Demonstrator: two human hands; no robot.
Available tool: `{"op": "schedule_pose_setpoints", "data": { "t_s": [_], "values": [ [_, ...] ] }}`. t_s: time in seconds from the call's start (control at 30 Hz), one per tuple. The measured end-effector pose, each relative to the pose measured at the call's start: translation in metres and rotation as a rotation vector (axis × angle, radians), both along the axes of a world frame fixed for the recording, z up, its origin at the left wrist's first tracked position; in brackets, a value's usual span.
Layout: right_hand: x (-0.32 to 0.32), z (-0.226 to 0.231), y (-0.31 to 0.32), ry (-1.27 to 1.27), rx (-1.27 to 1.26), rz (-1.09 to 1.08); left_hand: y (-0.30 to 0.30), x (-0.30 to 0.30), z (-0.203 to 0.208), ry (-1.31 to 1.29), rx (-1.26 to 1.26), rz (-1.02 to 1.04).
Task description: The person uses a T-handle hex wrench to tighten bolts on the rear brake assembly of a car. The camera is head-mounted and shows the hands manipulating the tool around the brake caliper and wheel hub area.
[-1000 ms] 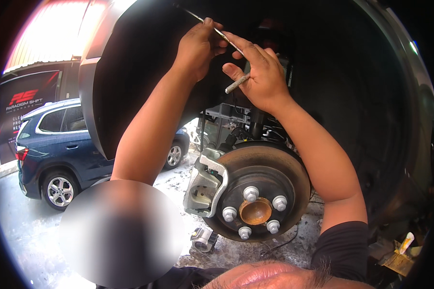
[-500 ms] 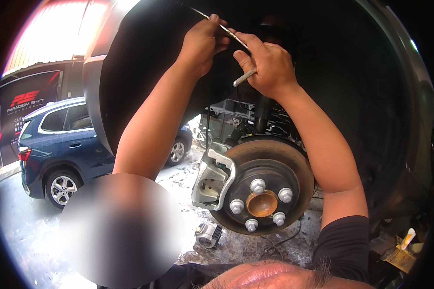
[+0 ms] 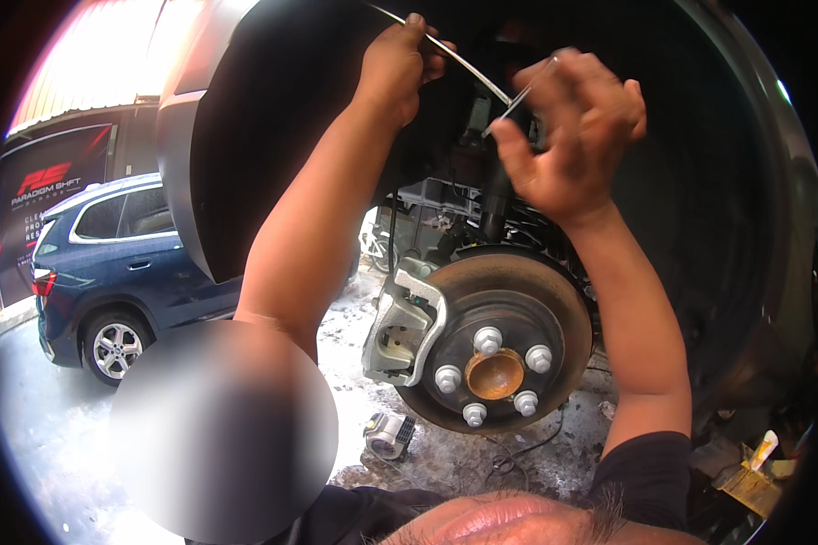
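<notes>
A slim metal T-handle wrench (image 3: 471, 68) reaches up into the dark wheel arch; its far end is lost in shadow. The fingers of my left hand (image 3: 393, 71) are closed round its shaft. Its crossbar slants beside my right hand (image 3: 574, 145), which is blurred, with the thumb and fingers spread apart. The crossbar runs past the thumb and fingertips without being gripped. Below both hands is a rusty-edged brake disc (image 3: 554, 291) with several bolts on its hub and a silver brake caliper (image 3: 400, 327) on its left side.
The dark wheel arch liner (image 3: 700, 163) curves round my arms. A grey strut (image 3: 494, 204) stands above the disc. On the wet floor lie a small metal-cased device (image 3: 389, 436) and a thin cable (image 3: 518, 454). A blue car (image 3: 145, 272) stands at left; a yellowish box (image 3: 753, 490) sits lower right.
My right hand has loosened from the crossbar and spread its fingers, shifting to the right. The crossbar has turned to another slant. My left hand, still on the shaft, has moved slightly right and up.
</notes>
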State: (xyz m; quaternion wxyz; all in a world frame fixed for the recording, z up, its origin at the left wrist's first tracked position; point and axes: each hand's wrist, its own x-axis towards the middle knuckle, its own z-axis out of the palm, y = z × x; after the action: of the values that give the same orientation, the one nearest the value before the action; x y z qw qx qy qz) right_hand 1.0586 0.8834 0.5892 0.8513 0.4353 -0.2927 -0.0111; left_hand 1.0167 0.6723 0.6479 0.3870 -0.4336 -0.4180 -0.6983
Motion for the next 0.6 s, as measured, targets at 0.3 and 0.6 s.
{"op": "schedule_pose_setpoints", "data": {
  "t_s": [0.3,0.6],
  "values": [
    [-0.001,0.030,-0.007,0.130,-0.122,-0.852,0.006,0.021,-0.002,-0.013,-0.023,0.000],
    [0.010,0.022,-0.018,-0.132,-0.070,-0.763,-0.005,0.018,-0.006,-0.020,-0.070,0.038]
  ]
}}
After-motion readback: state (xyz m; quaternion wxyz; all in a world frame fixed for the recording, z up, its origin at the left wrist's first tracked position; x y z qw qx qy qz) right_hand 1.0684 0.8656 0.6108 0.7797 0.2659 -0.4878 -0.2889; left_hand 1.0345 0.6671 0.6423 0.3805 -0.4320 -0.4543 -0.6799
